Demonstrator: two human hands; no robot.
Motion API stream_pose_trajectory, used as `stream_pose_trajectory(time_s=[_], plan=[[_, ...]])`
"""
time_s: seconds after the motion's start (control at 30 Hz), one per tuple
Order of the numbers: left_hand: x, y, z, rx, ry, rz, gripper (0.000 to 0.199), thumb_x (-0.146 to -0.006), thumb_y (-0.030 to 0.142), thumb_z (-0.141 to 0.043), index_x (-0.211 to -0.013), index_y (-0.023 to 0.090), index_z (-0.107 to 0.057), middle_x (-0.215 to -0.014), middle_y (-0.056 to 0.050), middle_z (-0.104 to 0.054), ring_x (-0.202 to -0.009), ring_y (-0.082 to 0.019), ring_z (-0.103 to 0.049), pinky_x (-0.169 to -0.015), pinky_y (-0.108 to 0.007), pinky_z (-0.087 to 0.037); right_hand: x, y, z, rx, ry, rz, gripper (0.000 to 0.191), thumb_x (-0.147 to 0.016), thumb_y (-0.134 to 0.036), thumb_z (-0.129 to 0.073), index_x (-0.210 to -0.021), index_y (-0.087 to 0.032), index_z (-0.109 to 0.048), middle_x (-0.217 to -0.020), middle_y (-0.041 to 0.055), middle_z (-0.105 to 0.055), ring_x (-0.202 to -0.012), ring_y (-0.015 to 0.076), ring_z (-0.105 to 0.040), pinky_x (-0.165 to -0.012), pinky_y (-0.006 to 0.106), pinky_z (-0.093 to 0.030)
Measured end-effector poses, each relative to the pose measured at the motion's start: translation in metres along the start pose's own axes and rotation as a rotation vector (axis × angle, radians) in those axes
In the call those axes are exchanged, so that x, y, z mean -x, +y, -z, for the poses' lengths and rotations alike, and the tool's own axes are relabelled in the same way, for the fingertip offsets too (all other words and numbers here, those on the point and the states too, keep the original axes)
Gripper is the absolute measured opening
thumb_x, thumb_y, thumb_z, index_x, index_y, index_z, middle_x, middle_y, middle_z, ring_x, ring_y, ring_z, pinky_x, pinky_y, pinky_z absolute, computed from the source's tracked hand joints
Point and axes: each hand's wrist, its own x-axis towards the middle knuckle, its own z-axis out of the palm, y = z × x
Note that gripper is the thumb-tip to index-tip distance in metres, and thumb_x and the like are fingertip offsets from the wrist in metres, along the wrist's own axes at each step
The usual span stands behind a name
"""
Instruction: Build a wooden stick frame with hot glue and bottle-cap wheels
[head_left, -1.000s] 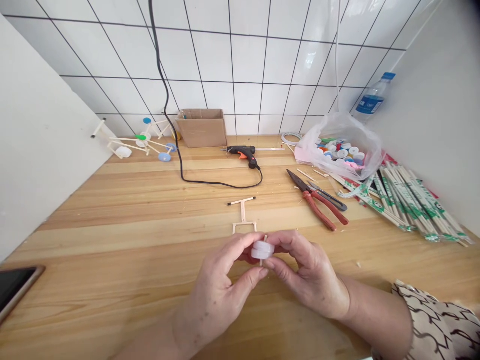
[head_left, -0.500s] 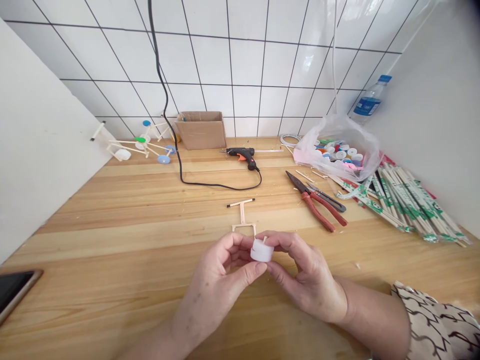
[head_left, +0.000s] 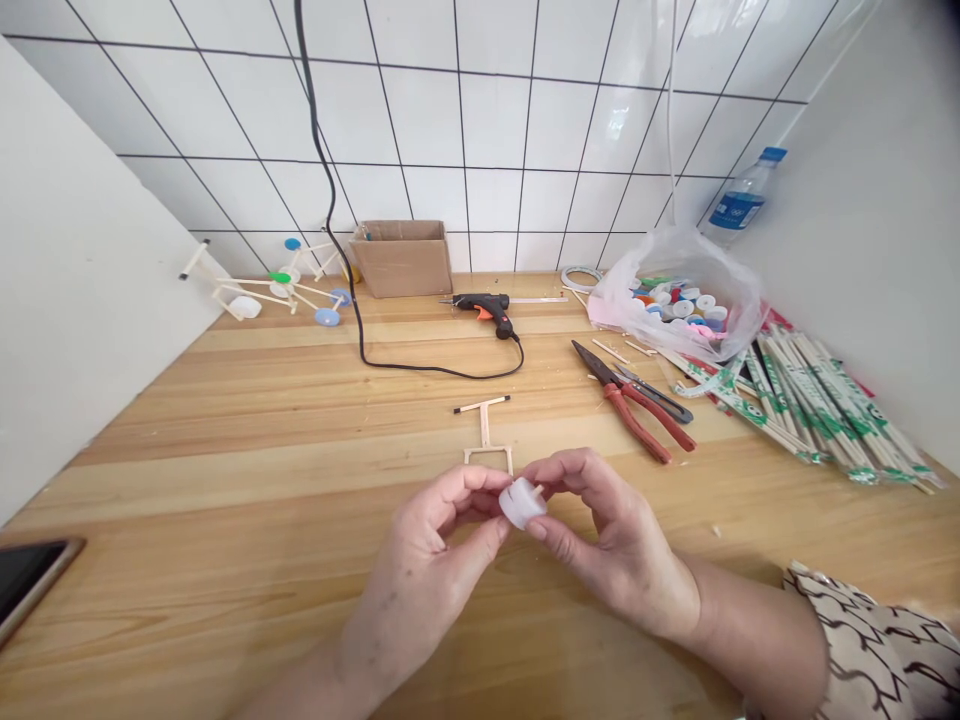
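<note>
Between my two hands is a white plastic bottle cap (head_left: 523, 503), tilted, with a short piece of wooden stick (head_left: 538, 491) poking out of its right side. My left hand (head_left: 439, 560) pinches the cap from the left between thumb and fingers. My right hand (head_left: 607, 545) grips it from the right, thumb below and fingers behind. Just beyond my fingers, a small frame of wooden sticks (head_left: 485, 428) with a black-tipped crossbar lies on the table; its near end is partly hidden by my hands.
Red-handled pliers (head_left: 637, 410) and snips (head_left: 656, 395) lie at right, near a bag of bottle caps (head_left: 675, 300) and wrapped chopsticks (head_left: 832, 400). A glue gun (head_left: 487, 308), its cord, a cardboard box (head_left: 403, 260) and stick models (head_left: 281, 285) are farther back. A phone (head_left: 34, 585) lies at left.
The cap has turned in my fingers, so the stick now points rightward instead of up. My right fingers have shifted from its top to its right side.
</note>
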Motion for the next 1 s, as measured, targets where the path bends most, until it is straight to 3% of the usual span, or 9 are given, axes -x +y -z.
stream_pose_trajectory(time_s=[0.23, 0.5, 1.0], plan=[[0.0023, -0.0002, -0.0036, -0.053, 0.044, -0.093, 0.018, -0.078, 0.022, -0.066, -0.095, 0.020, -0.060, -0.093, -0.003, -0.069, -0.091, -0.018, -0.063, -0.083, -0.028, -0.051, -0.0032, 0.0025, 0.0008, -0.083, -0.059, -0.016, 0.031, -0.085, -0.020, -0.062, -0.115, -0.020, -0.057, -0.102, 0.0087, -0.067, -0.085, 0.0185, -0.065, -0.080, 0.036, -0.055], [0.0002, -0.0037, -0.0071, 0.200, -0.079, 0.020, 0.012, -0.086, 0.026, -0.059, -0.095, 0.019, -0.057, -0.096, -0.003, -0.067, -0.097, -0.016, -0.063, -0.085, -0.026, -0.051, -0.0050, 0.0038, 0.0000, -0.089, -0.086, 0.008, 0.024, -0.085, -0.017, -0.062, -0.108, -0.022, -0.061, -0.094, 0.0050, -0.066, -0.084, 0.0170, -0.064, -0.077, 0.031, -0.055], [0.0044, 0.0022, 0.0009, 0.019, -0.101, 0.082, 0.015, -0.082, 0.027, -0.059, -0.093, 0.017, -0.061, -0.094, -0.005, -0.071, -0.088, -0.019, -0.065, -0.080, -0.029, -0.051, -0.0020, 0.0035, 0.0003, -0.002, -0.098, 0.135, 0.020, -0.085, -0.014, -0.062, -0.105, -0.016, -0.060, -0.085, 0.0049, -0.066, -0.078, 0.0155, -0.062, -0.072, 0.027, -0.052]])
